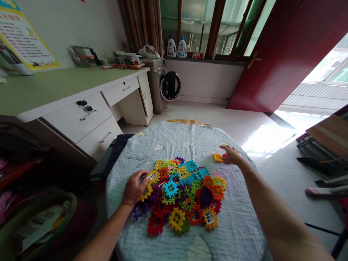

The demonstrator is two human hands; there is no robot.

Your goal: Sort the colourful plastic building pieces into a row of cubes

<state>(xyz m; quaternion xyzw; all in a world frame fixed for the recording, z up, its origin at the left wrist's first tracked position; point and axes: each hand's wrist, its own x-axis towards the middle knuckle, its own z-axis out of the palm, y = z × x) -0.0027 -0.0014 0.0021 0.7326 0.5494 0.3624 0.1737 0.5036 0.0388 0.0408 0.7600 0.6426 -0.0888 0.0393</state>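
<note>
A heap of colourful interlocking plastic building blocks [187,197], square with notched edges, lies on the cloth-covered table. At the heap's left edge, my left hand [136,187] is closed, thumb and fingers on a yellow block with a white window grid [153,176]. My right hand [230,155] reaches to the right of the heap, index finger stretched out and apart from the thumb. A separate yellow block [217,157] lies just beside its fingertips. Between them shows a small red piece [224,155], partly hidden by the hand; whether it is gripped is unclear.
A pale blue cloth [174,139] covers the round table. A desk with drawers [89,116] stands at left, a washing machine [160,83] with its door ajar behind it. A basket [67,206] sits at lower left; a red door [261,54] is at right.
</note>
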